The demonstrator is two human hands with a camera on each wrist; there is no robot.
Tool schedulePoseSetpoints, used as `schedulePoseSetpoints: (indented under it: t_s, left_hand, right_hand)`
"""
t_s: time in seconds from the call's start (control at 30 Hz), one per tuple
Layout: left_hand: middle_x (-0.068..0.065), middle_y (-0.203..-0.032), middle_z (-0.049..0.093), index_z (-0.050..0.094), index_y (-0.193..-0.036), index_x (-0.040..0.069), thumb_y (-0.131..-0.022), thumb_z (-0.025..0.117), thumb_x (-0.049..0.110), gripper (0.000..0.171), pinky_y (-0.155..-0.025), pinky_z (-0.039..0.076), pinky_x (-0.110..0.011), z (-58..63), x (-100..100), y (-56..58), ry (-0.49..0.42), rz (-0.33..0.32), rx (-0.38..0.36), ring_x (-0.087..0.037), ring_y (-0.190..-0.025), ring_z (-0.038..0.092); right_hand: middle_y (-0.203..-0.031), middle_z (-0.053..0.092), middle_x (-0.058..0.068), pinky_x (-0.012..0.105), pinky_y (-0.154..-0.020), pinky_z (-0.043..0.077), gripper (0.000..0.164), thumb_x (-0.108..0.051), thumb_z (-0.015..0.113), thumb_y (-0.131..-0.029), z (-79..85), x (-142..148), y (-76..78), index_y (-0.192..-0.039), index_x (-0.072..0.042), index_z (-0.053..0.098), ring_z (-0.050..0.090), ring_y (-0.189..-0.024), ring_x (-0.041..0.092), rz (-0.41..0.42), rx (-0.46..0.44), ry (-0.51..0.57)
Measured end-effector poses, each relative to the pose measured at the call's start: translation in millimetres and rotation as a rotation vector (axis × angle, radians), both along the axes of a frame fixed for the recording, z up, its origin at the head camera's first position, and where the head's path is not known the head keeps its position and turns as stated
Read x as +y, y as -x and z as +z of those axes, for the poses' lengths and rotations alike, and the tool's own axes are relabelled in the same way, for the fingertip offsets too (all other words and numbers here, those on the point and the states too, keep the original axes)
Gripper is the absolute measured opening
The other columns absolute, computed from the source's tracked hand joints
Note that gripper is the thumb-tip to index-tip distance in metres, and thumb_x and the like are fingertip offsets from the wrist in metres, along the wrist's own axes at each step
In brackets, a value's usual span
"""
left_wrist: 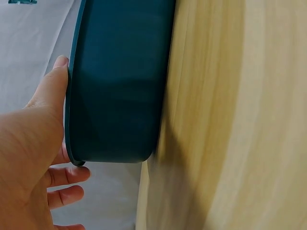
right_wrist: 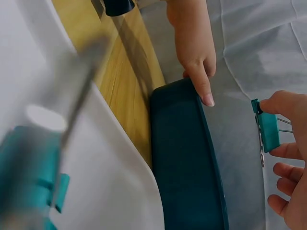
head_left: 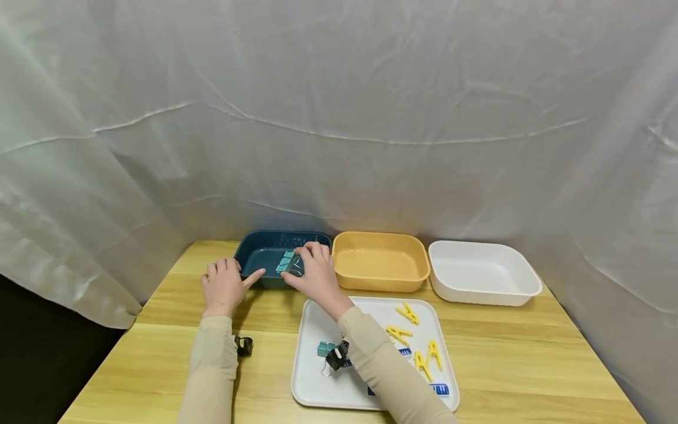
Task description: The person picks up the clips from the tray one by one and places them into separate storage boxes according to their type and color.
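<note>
My right hand [head_left: 318, 274] pinches a teal binder clip [head_left: 286, 262] between thumb and fingers, above the dark teal bin [head_left: 259, 238]. In the right wrist view the clip [right_wrist: 269, 132] is off the bin, its wire handles showing. My left hand [head_left: 225, 285] rests at the bin's left end. In the left wrist view its thumb [left_wrist: 53, 86] lies along the rim, and the other fingers extend loosely past the corner. Another teal binder clip [head_left: 324, 348] lies on the white tray [head_left: 307, 386], partly behind the right wrist's black camera.
A yellow bin [head_left: 381, 285] and a white bin [head_left: 487, 294] stand right of the dark teal one. Several yellow clips [head_left: 408, 313] and blue pieces with white marks [head_left: 439, 388] lie on the tray, some hidden by the right sleeve. A grey curtain [head_left: 339, 147] hangs behind.
</note>
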State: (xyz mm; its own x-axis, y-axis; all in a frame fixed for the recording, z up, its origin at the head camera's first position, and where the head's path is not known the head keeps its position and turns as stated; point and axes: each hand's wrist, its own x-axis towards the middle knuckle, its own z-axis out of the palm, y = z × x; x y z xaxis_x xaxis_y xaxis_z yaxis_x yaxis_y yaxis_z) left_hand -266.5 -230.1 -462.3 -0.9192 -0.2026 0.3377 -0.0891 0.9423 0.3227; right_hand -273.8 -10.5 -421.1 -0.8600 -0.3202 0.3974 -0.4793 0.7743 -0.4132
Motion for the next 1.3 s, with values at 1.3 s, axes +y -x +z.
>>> schedulePoseSetpoints:
  t_s: [1.3]
  left_hand:
    - [-0.022,-0.109,0.054,0.053,-0.1,0.003,-0.081,0.062,0.068,0.068,-0.08,0.04,-0.058,-0.4,-3.9,-9.2,0.007,0.025,-0.004,-0.041,-0.096,0.045]
  right_hand:
    - [-0.134,0.046,0.007,0.045,-0.105,0.034,0.058,-0.052,0.068,-0.086,-18.9,-45.7,49.0,-0.132,-0.018,0.057,0.039,-0.123,0.027,-0.06,-0.061,0.1]
